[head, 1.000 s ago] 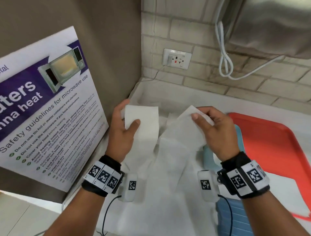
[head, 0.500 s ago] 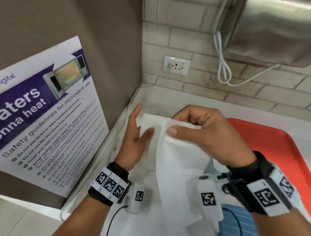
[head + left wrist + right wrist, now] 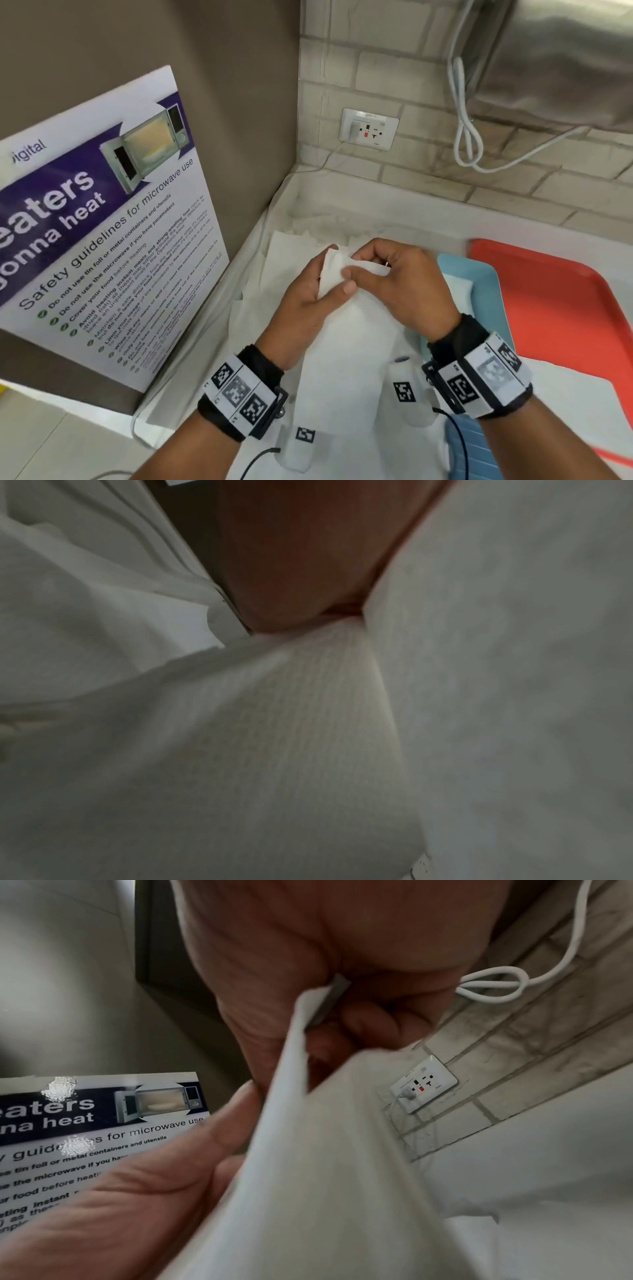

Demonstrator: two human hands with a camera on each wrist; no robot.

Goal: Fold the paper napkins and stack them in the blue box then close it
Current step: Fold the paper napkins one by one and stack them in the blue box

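only head view shows blue box (image 3: 479, 274) beside napkin (image 3: 346, 329).

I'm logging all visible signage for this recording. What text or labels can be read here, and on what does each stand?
On the poster, cut off at its left edge:
"igital"
"eaters"
"onna heat"
"Safety guidelines for microwave use"
"Do not use tin foil or metal containers and utensils"
The poster's lower bullet lines: too small to read reliably.
Wall socket label: too small.
Wrist bands: square code markers, no legible words.

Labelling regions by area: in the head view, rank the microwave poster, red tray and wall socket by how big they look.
1. microwave poster, though it is nearest the camera
2. red tray, partly cut off at the edge
3. wall socket
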